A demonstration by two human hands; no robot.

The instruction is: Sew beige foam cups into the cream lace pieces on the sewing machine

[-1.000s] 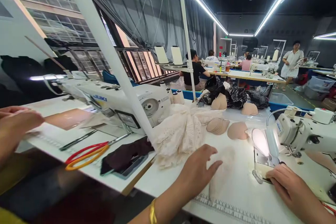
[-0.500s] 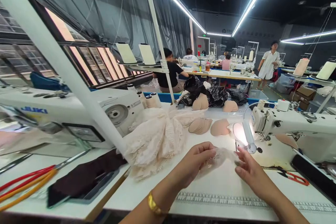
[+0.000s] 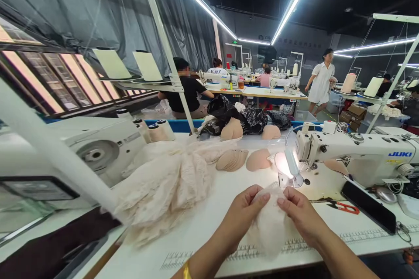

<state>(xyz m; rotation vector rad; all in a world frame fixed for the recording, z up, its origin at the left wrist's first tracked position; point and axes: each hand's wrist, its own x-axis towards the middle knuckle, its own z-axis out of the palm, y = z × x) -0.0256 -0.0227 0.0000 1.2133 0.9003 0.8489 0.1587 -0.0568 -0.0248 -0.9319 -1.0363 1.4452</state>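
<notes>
A small piece of sheer white fabric [image 3: 269,226] hangs between my hands, over the front of the white table. Thumb and fingers of my left hand [image 3: 247,211] pinch its upper left edge. On the other side, my right hand [image 3: 299,209] is closed on the upper right edge. Just beyond my hands is the lit needle area of a sewing machine [image 3: 356,152]. Beige bra cups lie behind: a fanned stack [image 3: 231,160] and a flat cup [image 3: 258,160]. To the left spreads a heap of cream lace fabric [image 3: 170,187].
Orange-handled thread snips [image 3: 347,208] and a black phone [image 3: 369,207] lie right of my hands. A printed ruler [image 3: 242,253] runs along the table's front. Black plastic bags [image 3: 253,120] sit at the back. A thread stand pole [image 3: 166,48] rises at left. Several people work beyond.
My right hand has come in to the fabric and closed on its edge. The fabric now hangs down between both hands. The view has turned to the right.
</notes>
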